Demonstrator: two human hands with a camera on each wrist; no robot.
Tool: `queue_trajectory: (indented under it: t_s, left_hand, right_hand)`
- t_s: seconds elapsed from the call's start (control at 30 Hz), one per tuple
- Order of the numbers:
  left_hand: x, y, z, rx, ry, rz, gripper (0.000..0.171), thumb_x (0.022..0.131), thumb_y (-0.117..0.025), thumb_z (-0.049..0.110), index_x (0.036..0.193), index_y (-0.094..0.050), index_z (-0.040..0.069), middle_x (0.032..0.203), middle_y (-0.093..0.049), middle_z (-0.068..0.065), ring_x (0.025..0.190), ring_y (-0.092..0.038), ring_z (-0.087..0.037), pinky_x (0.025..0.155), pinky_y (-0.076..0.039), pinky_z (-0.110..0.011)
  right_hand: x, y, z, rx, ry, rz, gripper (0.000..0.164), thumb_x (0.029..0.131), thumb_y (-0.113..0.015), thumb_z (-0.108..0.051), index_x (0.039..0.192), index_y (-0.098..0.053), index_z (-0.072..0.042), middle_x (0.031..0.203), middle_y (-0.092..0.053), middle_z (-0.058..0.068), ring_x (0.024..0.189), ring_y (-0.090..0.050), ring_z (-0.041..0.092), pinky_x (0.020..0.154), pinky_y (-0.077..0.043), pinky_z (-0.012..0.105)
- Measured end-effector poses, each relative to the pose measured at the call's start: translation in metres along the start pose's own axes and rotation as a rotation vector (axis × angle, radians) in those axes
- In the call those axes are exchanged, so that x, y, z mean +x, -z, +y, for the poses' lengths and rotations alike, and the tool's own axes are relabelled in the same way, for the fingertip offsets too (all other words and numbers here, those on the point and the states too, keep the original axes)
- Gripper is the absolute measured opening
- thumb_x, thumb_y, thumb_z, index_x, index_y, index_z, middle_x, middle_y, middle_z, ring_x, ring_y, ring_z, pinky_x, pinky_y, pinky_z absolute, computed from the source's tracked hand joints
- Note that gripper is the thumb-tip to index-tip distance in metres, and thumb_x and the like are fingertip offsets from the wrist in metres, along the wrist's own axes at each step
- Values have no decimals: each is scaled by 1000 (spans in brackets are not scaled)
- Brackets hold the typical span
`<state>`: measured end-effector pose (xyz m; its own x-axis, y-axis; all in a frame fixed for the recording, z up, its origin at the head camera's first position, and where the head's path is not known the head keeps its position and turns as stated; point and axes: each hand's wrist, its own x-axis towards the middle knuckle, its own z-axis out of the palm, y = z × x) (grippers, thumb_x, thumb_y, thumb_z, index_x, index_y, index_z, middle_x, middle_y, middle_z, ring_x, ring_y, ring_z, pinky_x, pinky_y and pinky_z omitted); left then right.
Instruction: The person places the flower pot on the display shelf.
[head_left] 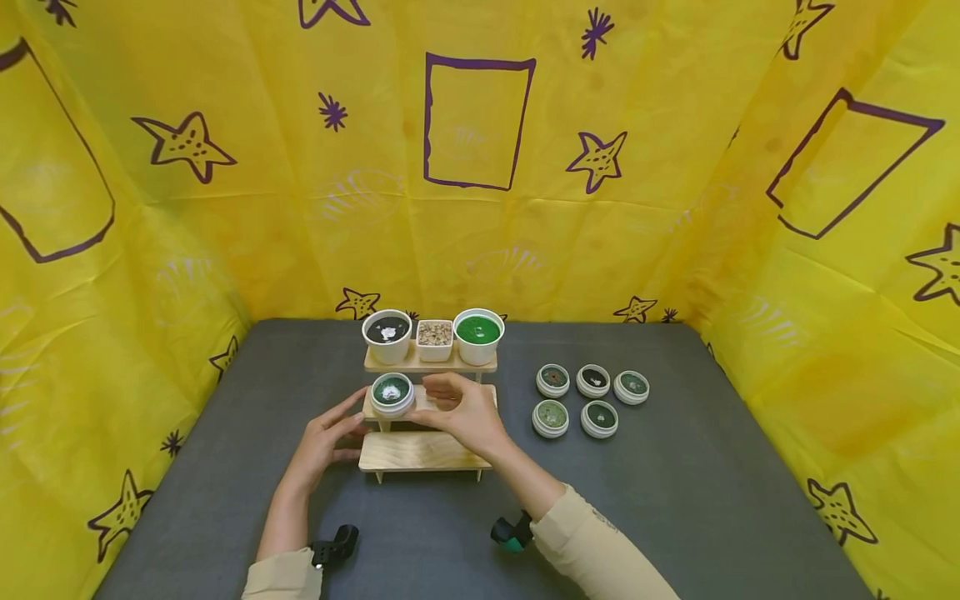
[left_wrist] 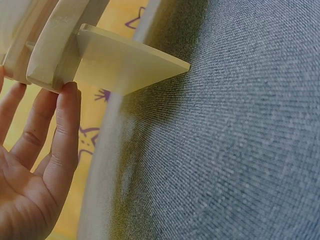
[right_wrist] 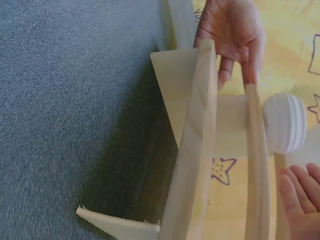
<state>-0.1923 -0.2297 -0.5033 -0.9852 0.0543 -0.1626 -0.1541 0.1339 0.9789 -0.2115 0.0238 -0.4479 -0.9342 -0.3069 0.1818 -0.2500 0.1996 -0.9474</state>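
A three-tier wooden stand (head_left: 423, 451) stands on the table. On its middle tier, at the left end, sits a round white jar (head_left: 392, 395) with dark green contents and a bright glint. My left hand (head_left: 322, 443) is at the stand's left side, its extended fingertips (left_wrist: 67, 95) touching the end of a tier. Just right of the jar is my right hand (head_left: 471, 421), thumb toward it, with loosely bent fingers. In the right wrist view a gap shows between those fingers (right_wrist: 295, 192) and the jar's side.
The top tier bears a white cup of dark contents (head_left: 387, 336), a square dish of speckled bits (head_left: 435, 340) and a cup of bright green contents (head_left: 478, 336). Several small white jars (head_left: 551, 418) lie right of the stand. Yellow patterned cloth (head_left: 480, 250) surrounds the grey table (head_left: 675, 500).
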Motion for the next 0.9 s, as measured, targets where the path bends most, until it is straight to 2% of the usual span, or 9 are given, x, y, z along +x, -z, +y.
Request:
queue_trajectory:
  t_s: [0.17, 0.27, 0.5, 0.9]
  left_hand:
    - [0, -1, 1, 1, 2, -7, 55, 101, -56, 30, 152, -40, 19, 86, -66, 2, 86, -65, -12, 74, -59, -34]
    - [0, -1, 1, 4, 3, -5, 55, 101, -56, 30, 152, -40, 18, 86, -67, 3, 86, -65, -11, 73, -59, -33]
    - [0, -1, 1, 12, 9, 7, 55, 101, -56, 30, 152, -40, 19, 88, -67, 1, 86, -66, -12, 73, -58, -32]
    - [0, -1, 1, 9, 15, 11, 55, 101, -56, 30, 152, -40, 19, 86, -67, 0, 85, -67, -14, 72, -59, -33]
  right_hand:
    - [-6, 15, 3, -47, -3, 18, 47, 75, -87, -24, 118, -70, -12, 120, -72, 8, 109, -71, 23, 91, -57, 31]
    - [-10, 24, 4, -49, -18, 32, 46, 75, -87, -25, 116, -71, -16, 119, -73, 8, 108, -72, 24, 90, -58, 31]
    - [-14, 40, 8, 5, -24, 58, 45, 74, -87, -19, 115, -71, -7, 118, -72, 19, 106, -71, 35, 92, -57, 43]
    - [-18, 63, 16, 8, -88, 64, 47, 78, -81, -3, 121, -65, 5, 123, -67, 27, 111, -67, 41, 96, -54, 48]
